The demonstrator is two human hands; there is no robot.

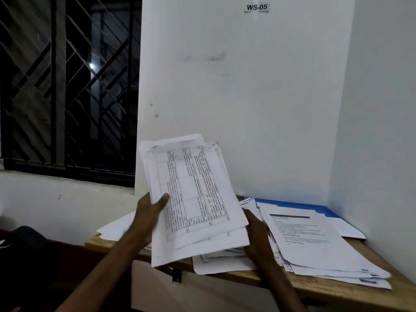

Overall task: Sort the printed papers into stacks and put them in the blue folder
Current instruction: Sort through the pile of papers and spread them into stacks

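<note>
I hold a bundle of printed papers [193,199] tilted up above the wooden table [333,289]; its top sheet shows a dense table of text. My left hand [149,212] grips the bundle's left edge, thumb on the front. My right hand [256,233] holds the lower right edge from behind, its fingers mostly hidden by the sheets. A loose stack of printed pages [315,239] lies on the table at the right. The blue folder [292,203] lies open under that stack, against the wall. More sheets [220,262] lie flat beneath the held bundle.
The table sits in a white corner; a wall label [257,7] reads WS-05. A barred dark window [67,86] fills the left. A dark object [20,239] sits at the lower left on a maroon surface. Some sheets overhang the table's front edge.
</note>
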